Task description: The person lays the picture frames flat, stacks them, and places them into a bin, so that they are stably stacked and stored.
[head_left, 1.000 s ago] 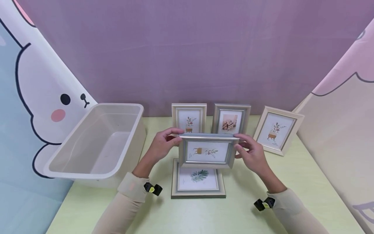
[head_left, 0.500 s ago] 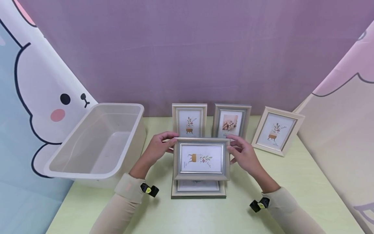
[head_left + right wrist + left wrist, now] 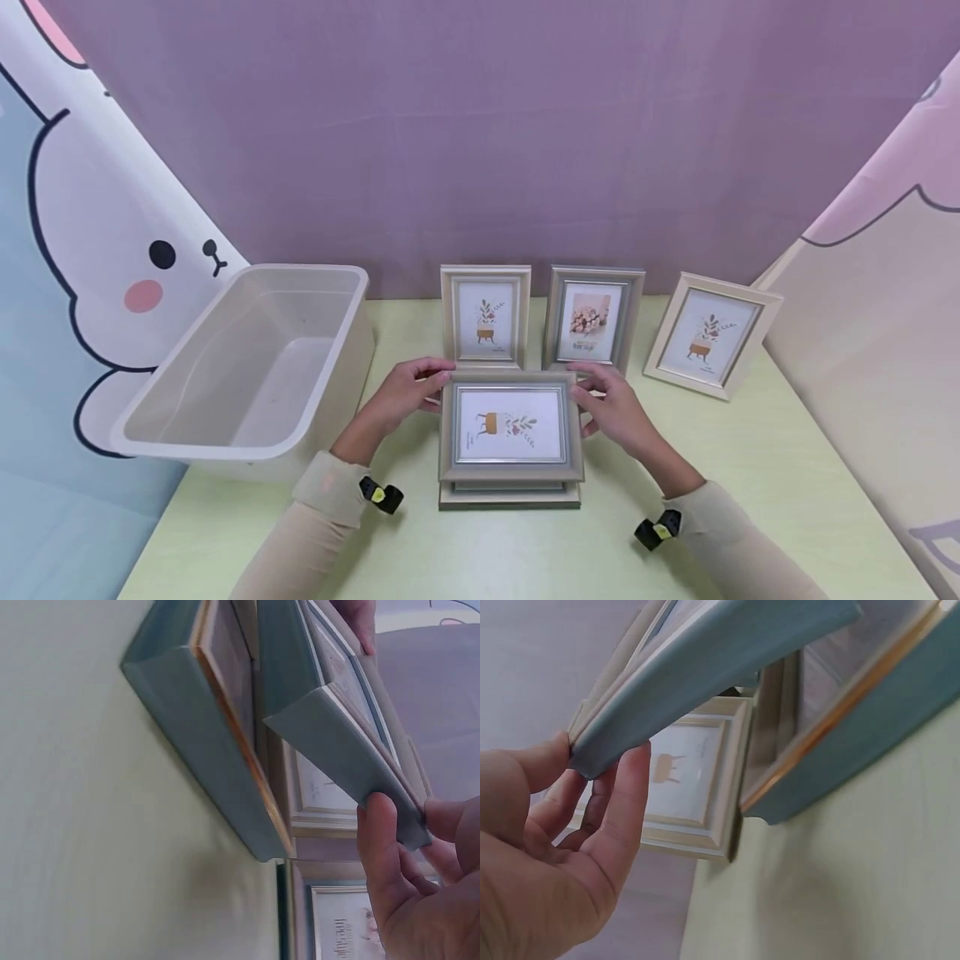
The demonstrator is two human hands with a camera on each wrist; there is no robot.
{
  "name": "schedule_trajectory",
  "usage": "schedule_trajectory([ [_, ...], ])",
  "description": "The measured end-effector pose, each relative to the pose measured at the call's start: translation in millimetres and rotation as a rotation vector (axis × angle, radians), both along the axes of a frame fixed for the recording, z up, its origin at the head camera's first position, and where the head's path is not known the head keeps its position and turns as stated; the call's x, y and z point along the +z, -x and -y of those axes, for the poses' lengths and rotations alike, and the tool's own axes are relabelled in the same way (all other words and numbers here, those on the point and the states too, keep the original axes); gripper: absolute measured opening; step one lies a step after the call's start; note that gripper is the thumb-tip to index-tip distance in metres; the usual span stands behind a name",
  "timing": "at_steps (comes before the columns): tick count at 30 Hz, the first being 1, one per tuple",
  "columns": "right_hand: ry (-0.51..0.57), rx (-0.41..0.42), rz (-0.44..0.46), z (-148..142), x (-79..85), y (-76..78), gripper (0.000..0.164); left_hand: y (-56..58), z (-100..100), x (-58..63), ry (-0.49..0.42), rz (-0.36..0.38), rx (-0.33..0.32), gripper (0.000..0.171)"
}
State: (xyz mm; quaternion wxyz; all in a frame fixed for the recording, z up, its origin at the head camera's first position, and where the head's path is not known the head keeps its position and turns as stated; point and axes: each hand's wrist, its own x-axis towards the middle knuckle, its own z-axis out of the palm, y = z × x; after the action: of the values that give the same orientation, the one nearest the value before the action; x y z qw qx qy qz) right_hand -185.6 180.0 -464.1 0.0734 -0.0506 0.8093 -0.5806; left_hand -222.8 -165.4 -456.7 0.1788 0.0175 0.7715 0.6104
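A silver-beige picture frame (image 3: 512, 475) with a potted-plant print lies sideways between both hands. My left hand (image 3: 401, 396) pinches its far left corner, thumb on the face and fingers beneath, as the left wrist view shows. At the far right corner, my right hand (image 3: 613, 417) pinches it the same way. Under it a second picture frame (image 3: 510, 502) lies flat on the table, mostly covered; only its near edge shows in the head view. Both wrist views show a wedge of space between the held frame (image 3: 337, 742) and the lower frame (image 3: 202, 735).
Behind the hands stand a beige frame (image 3: 486, 358), a grey frame (image 3: 636, 308) and, angled at the right, a cream frame (image 3: 678, 379). A deep plastic bin (image 3: 337, 400) sits on the table (image 3: 757, 467) at left. A purple backdrop (image 3: 525, 150) rises behind.
Both hands have lowered the held frame toward me and slightly left, tilting its face upward. It now covers most of the frame lying below, whose leaf print showed before.
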Motion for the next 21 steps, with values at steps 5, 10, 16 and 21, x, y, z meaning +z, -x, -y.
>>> schedule_trajectory([
  [5, -0.004, -0.004, 0.041, 1.8, -5.7, -2.4, 0.041, -0.3, -0.1, -9.4, 0.021, 0.032, 0.001, 0.028],
  [10, -0.001, -0.021, 0.069, 4.7, -12.4, -3.3, 0.043, -1.6, 0.3, -15.3, 0.035, 0.039, -0.011, 0.029],
  [16, -0.037, -0.055, 0.079, 8.3, -17.7, -5.4, 0.039, -2.7, 0.8, -21.8, 0.075, 0.06, -0.01, 0.029],
  [21, -0.125, -0.072, 0.018, 9.5, -19.9, -5.8, 0.036, -0.7, 0.4, -28.5, 0.099, 0.066, -0.017, 0.029],
])
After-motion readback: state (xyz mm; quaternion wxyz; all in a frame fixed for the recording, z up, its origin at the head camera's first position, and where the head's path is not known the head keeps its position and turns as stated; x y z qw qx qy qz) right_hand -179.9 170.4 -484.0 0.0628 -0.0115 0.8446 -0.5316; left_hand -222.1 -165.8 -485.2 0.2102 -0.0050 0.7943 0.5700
